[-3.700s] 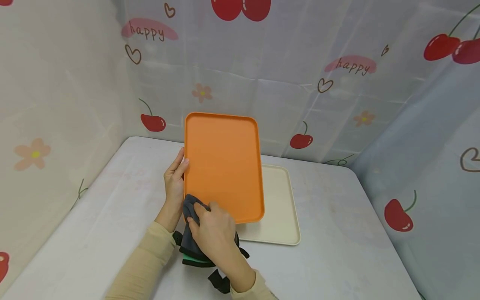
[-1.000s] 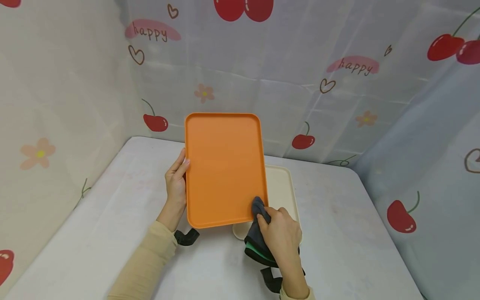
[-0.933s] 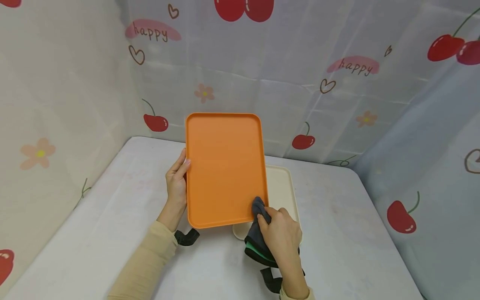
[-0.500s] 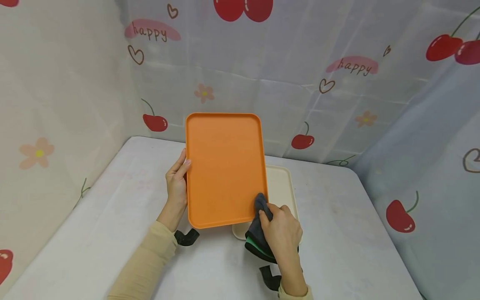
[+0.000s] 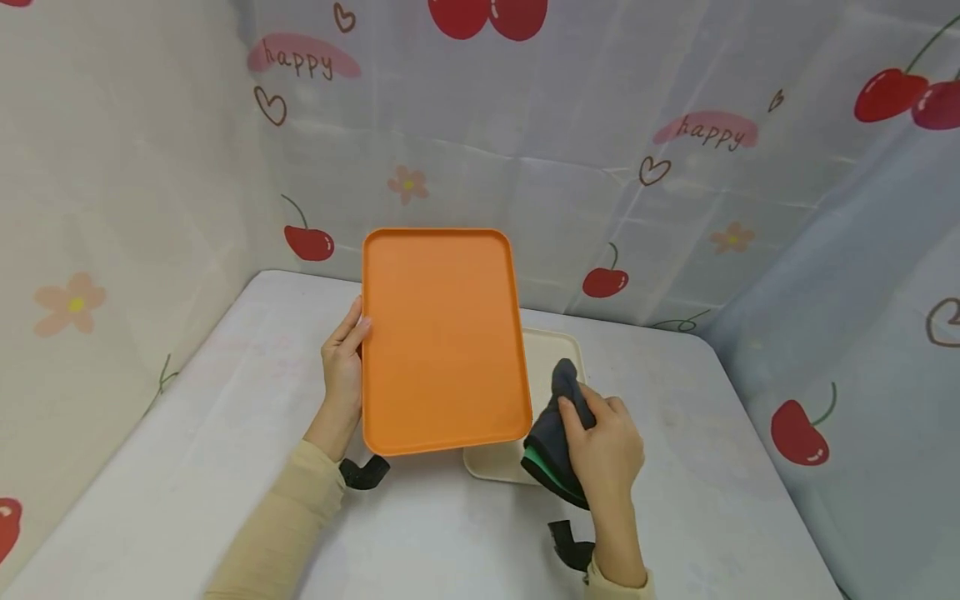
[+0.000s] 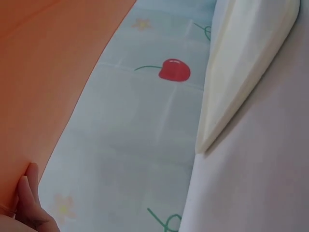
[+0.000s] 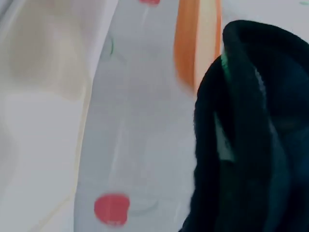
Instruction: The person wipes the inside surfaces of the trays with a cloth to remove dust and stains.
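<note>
My left hand (image 5: 342, 375) grips the left edge of an orange tray (image 5: 446, 342), which is held up and tilted toward the head camera. In the left wrist view, fingertips (image 6: 30, 193) lie against the orange tray (image 6: 53, 72). To the right of the tray, my right hand (image 5: 606, 442) pinches a folded dark grey cloth (image 5: 557, 433) with a green layer and black edging. The cloth is apart from the orange tray in the head view. Close up, the dark cloth (image 7: 251, 135) fills the right of the right wrist view and hides the right fingers.
A cream tray (image 5: 495, 462) lies on the white-covered table (image 5: 712, 500), partly hidden behind the orange tray and the cloth. Curtains (image 5: 487, 125) printed with cherries and hearts enclose the table. Black straps (image 5: 365, 472) show near both wrists.
The right hand carried the cloth from the orange tray's lower left to its lower right corner, then off it to the right and up. The orange tray shifted slightly left lately.
</note>
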Motion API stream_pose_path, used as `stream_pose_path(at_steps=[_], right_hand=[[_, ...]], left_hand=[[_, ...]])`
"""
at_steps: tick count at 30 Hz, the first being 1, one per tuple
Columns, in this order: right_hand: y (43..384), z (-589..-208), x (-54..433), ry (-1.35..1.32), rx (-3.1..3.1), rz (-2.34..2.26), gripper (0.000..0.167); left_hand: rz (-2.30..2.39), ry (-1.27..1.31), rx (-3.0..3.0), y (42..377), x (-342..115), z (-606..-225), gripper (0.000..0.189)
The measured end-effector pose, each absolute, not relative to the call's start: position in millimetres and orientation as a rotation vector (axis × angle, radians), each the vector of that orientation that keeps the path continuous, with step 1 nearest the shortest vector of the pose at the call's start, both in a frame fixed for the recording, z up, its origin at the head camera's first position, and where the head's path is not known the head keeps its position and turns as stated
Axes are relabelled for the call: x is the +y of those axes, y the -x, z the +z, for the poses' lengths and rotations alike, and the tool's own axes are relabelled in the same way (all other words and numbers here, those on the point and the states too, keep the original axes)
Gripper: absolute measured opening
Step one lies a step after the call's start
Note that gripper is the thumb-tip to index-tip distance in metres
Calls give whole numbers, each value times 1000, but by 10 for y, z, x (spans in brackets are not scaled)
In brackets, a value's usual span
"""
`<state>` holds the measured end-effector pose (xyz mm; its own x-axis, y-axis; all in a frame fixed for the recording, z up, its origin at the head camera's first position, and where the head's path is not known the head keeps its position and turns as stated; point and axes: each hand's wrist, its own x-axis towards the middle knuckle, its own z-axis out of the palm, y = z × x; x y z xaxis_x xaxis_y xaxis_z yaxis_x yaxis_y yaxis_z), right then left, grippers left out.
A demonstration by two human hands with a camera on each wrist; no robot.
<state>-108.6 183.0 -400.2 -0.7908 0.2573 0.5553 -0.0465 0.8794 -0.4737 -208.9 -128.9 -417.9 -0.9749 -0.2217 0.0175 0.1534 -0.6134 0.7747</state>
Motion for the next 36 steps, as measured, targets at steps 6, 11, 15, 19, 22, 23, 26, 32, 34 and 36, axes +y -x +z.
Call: stream_pose_path(at_steps=[6,11,15,19,22,23,26,32,34,36], right_hand=[[1106,-3971,2392,282,-2420,591,37],[1162,-4018,2888,388,-2474,564,44],[1227,-4078,3219,473,-2539,549,47],[1300,-4141,3458,531,-2614,522,49],[1362,-4180,3581,547,-2694,501,53],[1381,-4193,3613,549,-2722,497,54],[1442,-4235,3692,541,-2803,478,57],[1568,-4362,3814,469,-2925,450,65],[1599,-4420,3850,425,-2960,446,69],[1619,-4489,3884,367,-2994,434,71]], left_hand=[[-2653,-212,-1302,2089,-1535,-4188,52],[-2648,-285,-1381,2105,-1797,-4280,54],[-2647,-326,-1433,2143,-1949,-4408,54],[-2636,-364,-1512,2191,-2023,-4513,54],[-2615,-384,-1632,2219,-2049,-4547,54],[-2615,-386,-1670,2225,-2054,-4550,54],[-2618,-401,-1752,2248,-2062,-4547,55],[-2648,-403,-1849,2338,-2089,-4591,54],[-2674,-404,-1863,2378,-2100,-4633,55],[-2678,-422,-1890,2420,-2105,-4689,55]])
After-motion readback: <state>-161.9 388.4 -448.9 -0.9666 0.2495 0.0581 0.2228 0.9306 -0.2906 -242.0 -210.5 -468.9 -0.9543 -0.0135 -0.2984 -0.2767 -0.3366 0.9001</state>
